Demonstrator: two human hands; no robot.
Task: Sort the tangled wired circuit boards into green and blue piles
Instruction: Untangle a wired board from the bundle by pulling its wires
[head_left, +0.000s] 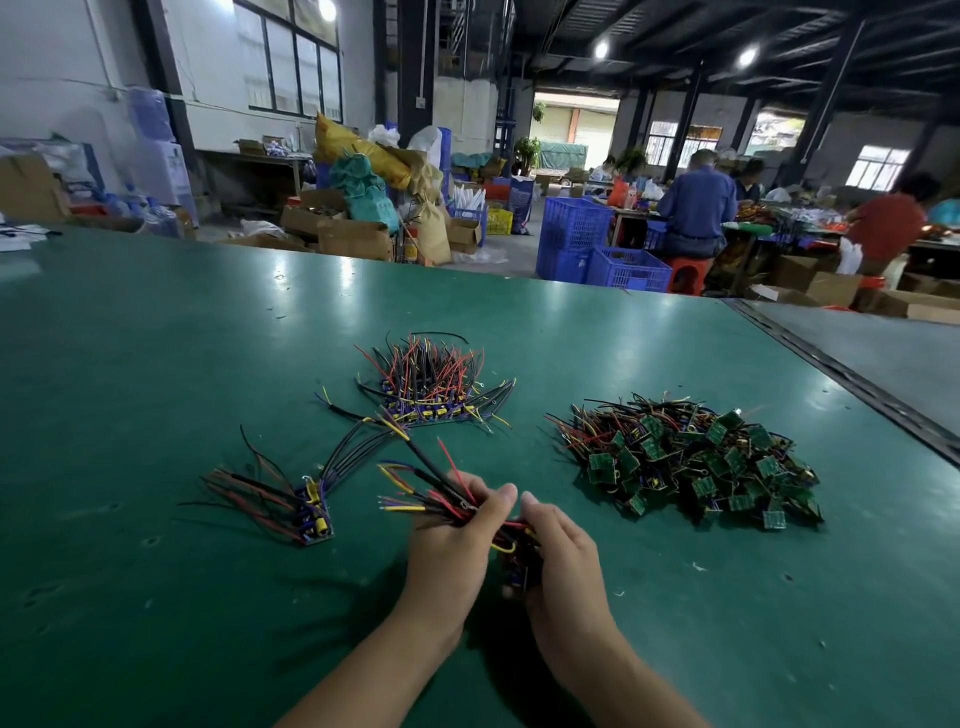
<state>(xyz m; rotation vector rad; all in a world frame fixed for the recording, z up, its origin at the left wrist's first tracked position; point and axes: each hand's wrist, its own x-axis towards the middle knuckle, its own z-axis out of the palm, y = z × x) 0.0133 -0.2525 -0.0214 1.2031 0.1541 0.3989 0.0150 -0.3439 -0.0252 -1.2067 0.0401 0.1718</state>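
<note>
A bundle of wired boards (511, 564) hangs between both hands just above the green table (156, 364). My left hand (452, 540) grips its red, black and yellow wires, which fan out to the upper left. My right hand (563, 561) curls round the dark board end; the boards' colour is mostly hidden. A large heap of green boards (696, 460) lies to the right. A fanned pile of blue boards (431, 389) with upright wires sits beyond the hands. A small row of blue boards (311, 512) lies to the left.
A metal seam (841, 379) runs diagonally along the table's right side, with a grey surface beyond it. Past the far edge stand blue crates (597, 244), cardboard boxes and sacks. Several people sit at benches at the back right.
</note>
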